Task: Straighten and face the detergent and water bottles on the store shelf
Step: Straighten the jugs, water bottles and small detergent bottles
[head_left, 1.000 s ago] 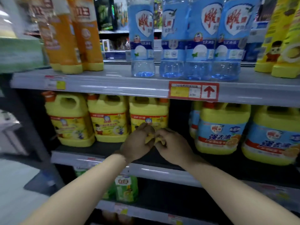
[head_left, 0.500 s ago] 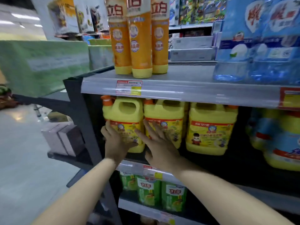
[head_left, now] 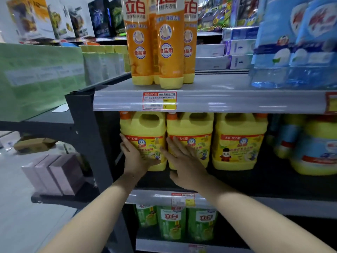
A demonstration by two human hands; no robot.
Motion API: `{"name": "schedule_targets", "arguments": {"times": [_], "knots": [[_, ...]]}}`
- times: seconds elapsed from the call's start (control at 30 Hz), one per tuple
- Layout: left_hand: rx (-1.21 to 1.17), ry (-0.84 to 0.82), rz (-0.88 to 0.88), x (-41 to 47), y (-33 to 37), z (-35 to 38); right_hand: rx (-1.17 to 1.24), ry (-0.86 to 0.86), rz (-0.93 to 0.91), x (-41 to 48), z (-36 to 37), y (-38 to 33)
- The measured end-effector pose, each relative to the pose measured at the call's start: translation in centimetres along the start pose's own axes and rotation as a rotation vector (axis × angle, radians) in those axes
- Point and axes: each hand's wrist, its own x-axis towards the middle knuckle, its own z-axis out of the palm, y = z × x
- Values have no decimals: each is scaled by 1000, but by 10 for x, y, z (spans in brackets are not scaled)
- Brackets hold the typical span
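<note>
Here the left hand (head_left: 135, 157) lies flat on the front of the leftmost yellow jug (head_left: 143, 141), fingers spread, thumb side low near the jug's base. The right hand (head_left: 184, 161) is also spread & flat, fingers on the label of the second yellow jug (head_left: 190, 140), its edge at the seam btw. the two jugs. Neither hand pinches or closes on anything; both only press w/ the palm side.

The jugs stand upright on the middle shelf (head_left: 273, 181), at its left end beside the dark upright post (head_left: 87, 136), touching each other; a third yellow jug (head_left: 238, 141) stands just beside, to the right.

Handling, my judgement: full jugs, so prob. heavy, stiff plastic walls, smooth label maybe a bit slippery. They will slide more than tip. To turn or pull one, better take the moulded handle on top or both side walls, not the label face. Not fragile.

Both forearms reach forward & up from below, wrists nearly straight, left arm coming from the left, right one from lower right.

Above, the orange bottles (head_left: 170, 48) and the blue-labelled water bottles (head_left: 295, 44) on the upper shelf (head_left: 218, 99) are not touched
</note>
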Motion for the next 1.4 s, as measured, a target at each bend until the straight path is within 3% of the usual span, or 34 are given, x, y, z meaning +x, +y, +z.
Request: {"name": "schedule_targets", "arguments": {"times": [0.17, 0.23, 0.33, 0.4, 0.53, 0.77, 0.87, 0.97, 1.1, 1.17, 1.3, 1.4], "knots": [[20, -116, -22, 4, 0, -10, 11, 51, 29, -2, -5, -2], [37, 13, 12, -6, 2, -9, -9, 104, 62, -5, -6, -5], [43, 240, 269, -18, 4, 0, -107, 184, 188, -9, -6, -2], [43, 126, 424, -21, 8, 10, -129, 216, 282, -11, -8, 1], [141, -186, 528, -22, 24, 44, -157, 185, 369, -19, -9, 4], [144, -272, 388, -12, 35, 70, 92, 25, 292, -39, -25, 18], [197, -319, 454, -18, 47, 63, 70, 8, 277, -53, -51, 22], [206, -300, 646, -33, 84, 48, 50, 173, 218, -68, -84, 21], [78, -184, 1108, -56, 160, 28, -31, 497, 89, -92, -139, 23], [22, -130, 1228, -62, 193, 23, -40, 620, 64, -102, -168, 28], [-43, -33, 1297, -69, 247, 23, -76, 763, 41, -121, -213, 46], [0, 59, 1162, -64, 283, 27, -59, 830, 138, -129, -234, 64]]}}
